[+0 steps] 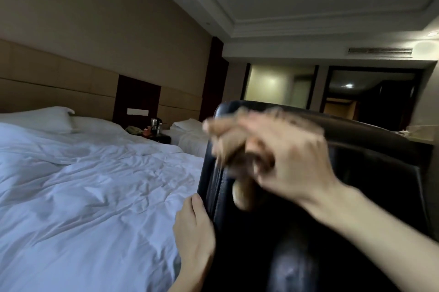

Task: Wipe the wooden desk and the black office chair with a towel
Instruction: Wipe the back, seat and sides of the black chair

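Head view is showing the black office chair close in front, its backrest standing upright beside a bed with a rumpled white duvet; the wooden desk is not plainly showing, though a surface at the far right edge may be it. The right hand is bunching a tan towel against the upper left corner of the backrest, fingers curled around the cloth, and both are smeared by motion blur, so the exact fold is not readable. The left hand is clasping the backrest's left side edge, thumb lying along the seam and the other fingers hidden behind it, seemingly steadying the chair. The towel is looking soft, light and floppy, so it is probably best kept wadded in the palm with a flat pad facing the surface, loose ends tucked in. The upholstery is looking smooth, glossy and slightly padded, likely slick under cloth. An office chair tends to swivel or roll when pushed, so bracing the firm side edge is making sense.
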The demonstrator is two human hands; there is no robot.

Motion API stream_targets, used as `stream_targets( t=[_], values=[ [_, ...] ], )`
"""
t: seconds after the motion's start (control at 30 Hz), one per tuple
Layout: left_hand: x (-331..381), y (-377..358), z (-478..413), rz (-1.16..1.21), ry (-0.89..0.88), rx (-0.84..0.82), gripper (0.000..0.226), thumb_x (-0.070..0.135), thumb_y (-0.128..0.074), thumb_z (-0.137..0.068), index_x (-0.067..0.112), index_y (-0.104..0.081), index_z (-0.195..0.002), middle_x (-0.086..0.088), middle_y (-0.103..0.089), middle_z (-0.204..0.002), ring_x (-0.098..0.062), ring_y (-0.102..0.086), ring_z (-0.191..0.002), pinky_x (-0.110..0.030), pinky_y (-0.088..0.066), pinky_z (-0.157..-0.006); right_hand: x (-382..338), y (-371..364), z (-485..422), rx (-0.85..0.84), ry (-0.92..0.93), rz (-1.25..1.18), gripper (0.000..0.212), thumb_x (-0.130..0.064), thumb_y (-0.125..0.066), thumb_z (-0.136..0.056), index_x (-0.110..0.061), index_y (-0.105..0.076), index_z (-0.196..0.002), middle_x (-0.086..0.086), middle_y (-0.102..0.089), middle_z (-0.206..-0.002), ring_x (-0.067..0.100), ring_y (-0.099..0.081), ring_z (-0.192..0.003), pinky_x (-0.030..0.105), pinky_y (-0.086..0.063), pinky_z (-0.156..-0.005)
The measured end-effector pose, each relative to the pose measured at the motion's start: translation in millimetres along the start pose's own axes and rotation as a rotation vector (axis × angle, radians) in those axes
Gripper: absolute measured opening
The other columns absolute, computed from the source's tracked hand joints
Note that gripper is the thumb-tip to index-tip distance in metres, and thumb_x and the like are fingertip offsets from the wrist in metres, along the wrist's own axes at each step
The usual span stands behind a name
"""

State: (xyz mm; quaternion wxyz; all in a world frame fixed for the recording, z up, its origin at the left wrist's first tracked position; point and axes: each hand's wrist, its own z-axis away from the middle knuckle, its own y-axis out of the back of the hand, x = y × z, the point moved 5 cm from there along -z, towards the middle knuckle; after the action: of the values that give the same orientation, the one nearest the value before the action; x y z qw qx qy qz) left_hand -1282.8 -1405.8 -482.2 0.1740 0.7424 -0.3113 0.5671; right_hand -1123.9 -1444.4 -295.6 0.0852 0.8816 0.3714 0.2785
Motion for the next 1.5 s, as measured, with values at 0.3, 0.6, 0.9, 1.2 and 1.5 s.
stream_targets(
  t=[0.3, 0.6, 0.9, 1.2, 1.5],
  values=[
    [-5.4, 33.7, 1.1, -0.032, 0.028, 0.096, 0.034, 0.035, -0.032, -0.108, 0.020, -0.061, -0.097, -0.009, -0.068, -0.111, -0.036, -0.058, -0.113, -0.043, -0.038, -0.095, 29.0, -70.4, -58.9, -0.405, -0.447, -0.014, 0.071, -0.052, -0.067, -0.080, -0.042, -0.048, -0.148, -0.009, -0.040, -0.163, 0.026, -0.030, -0.154, 0.069, -0.009, -0.123],
    [3.3, 55.7, 7.0, -0.068, 0.022, 0.129, 0.029, 0.028, -0.043, -0.107, 0.012, -0.065, -0.112, -0.023, -0.067, -0.121, -0.042, -0.055, -0.118, -0.051, -0.039, -0.103, -30.5, -22.2, -25.2, -0.346, 0.117, -0.028, 0.051, -0.049, -0.075, -0.074, -0.024, -0.074, -0.118, 0.000, -0.075, -0.117, 0.028, -0.072, -0.103, 0.044, -0.058, -0.088],
    [-2.5, 45.9, 5.2, -0.006, 0.039, 0.127, 0.024, 0.034, -0.042, -0.106, 0.024, -0.064, -0.107, -0.014, -0.067, -0.109, -0.039, -0.055, -0.111, -0.056, -0.038, -0.107, 82.5, -36.0, -66.0, -0.294, -0.686, 0.018, 0.040, -0.037, -0.065, -0.085, -0.034, -0.063, -0.125, -0.001, -0.067, -0.130, 0.032, -0.059, -0.122, 0.049, -0.033, -0.116],
    [-5.1, 48.2, 3.1, 0.120, -0.014, 0.214, 0.045, 0.057, -0.052, -0.090, 0.016, -0.069, -0.100, -0.015, -0.068, -0.097, -0.039, -0.061, -0.103, -0.046, -0.043, -0.092, 2.1, -58.4, -75.5, -0.201, -0.080, -0.006, 0.049, -0.033, -0.078, -0.080, -0.025, -0.071, -0.128, 0.000, -0.068, -0.133, 0.029, -0.061, -0.122, 0.058, -0.030, -0.118],
    [-11.1, 25.8, -4.1, 0.042, 0.036, 0.090, 0.073, 0.090, -0.044, -0.059, 0.034, -0.064, -0.100, 0.010, -0.068, -0.097, -0.022, -0.061, -0.101, -0.045, -0.046, -0.097, 97.1, -42.7, -25.9, -0.204, -0.367, 0.103, 0.048, -0.033, -0.071, -0.072, -0.029, -0.073, -0.119, -0.001, -0.070, -0.123, 0.029, -0.063, -0.116, 0.048, -0.035, -0.115]
  ],
)
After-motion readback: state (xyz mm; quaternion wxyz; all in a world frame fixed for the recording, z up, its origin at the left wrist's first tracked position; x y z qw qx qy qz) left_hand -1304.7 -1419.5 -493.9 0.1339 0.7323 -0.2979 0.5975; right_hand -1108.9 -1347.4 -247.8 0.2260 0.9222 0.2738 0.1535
